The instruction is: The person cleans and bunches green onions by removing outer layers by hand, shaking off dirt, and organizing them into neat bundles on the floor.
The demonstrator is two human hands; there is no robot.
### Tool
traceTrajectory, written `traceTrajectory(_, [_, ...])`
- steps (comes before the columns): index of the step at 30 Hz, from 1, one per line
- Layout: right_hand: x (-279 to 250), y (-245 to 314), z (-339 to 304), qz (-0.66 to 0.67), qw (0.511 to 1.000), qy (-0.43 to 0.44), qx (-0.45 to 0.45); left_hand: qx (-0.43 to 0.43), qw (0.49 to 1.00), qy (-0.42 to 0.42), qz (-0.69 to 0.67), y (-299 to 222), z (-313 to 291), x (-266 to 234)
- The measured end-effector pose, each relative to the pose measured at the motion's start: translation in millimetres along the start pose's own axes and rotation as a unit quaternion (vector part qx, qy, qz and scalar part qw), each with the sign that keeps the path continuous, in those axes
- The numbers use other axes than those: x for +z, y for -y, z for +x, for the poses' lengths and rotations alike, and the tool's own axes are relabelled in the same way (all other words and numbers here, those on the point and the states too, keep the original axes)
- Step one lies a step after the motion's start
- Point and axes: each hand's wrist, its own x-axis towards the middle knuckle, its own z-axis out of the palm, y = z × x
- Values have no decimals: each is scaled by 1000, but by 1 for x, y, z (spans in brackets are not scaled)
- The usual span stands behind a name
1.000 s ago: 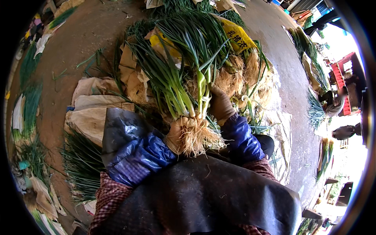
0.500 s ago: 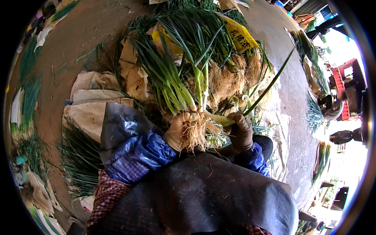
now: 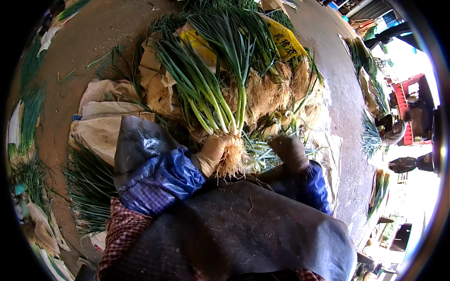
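My left hand (image 3: 213, 152), in a tan glove, is closed round the root end of a bunch of green onions (image 3: 213, 100). Their pale stems and long green leaves fan out away from me, and a tuft of stringy roots (image 3: 233, 158) hangs beside the glove. To the right, apart from the bunch, is my right hand (image 3: 289, 153) in a brown glove. Its fingers are blurred, and nothing shows clearly in them. Loose peeled leaves (image 3: 257, 154) lie between and below the two hands.
Beyond my hands, more green onions with bushy roots (image 3: 267, 96) lie heaped by a yellow printed sack (image 3: 287, 42). Pale folded sacks (image 3: 110, 124) and another onion pile (image 3: 89, 192) are at left. A dark apron (image 3: 243, 225) covers my lap. People and a red crate (image 3: 402, 107) are far right.
My right hand has let go of the single stalk it gripped, which no longer sticks out at right. The bunch in my left hand has become more upright and gathered.
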Motion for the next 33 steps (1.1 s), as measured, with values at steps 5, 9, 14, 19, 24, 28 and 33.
traceTrajectory(5, [-49, 55, 121, -154, 976, -151, -24, -17, 990, 19, 136, -9, -12, 15])
traceTrajectory(9, [-20, 28, 166, -133, 986, -98, -31, -28, 993, 52, 104, -3, -9, 2])
traceTrajectory(14, [-16, 5, 153, -140, 965, -171, -138, -66, 990, 53, 115, -5, -14, 2])
traceTrajectory(19, [-18, 23, 152, -154, 956, -226, -103, -91, 990, 85, 65, -1, -18, 6])
traceTrajectory(24, [-16, 18, 152, -211, 950, -194, -127, -91, 991, 88, 38, 5, -16, 4])
traceTrajectory(28, [-28, 40, 121, -113, 982, -26, -150, -76, 992, 83, -62, -6, -19, 12])
traceTrajectory(33, [17, 35, 49, -23, 953, -73, -292, -66, 985, 59, -150, -16, -12, 12])
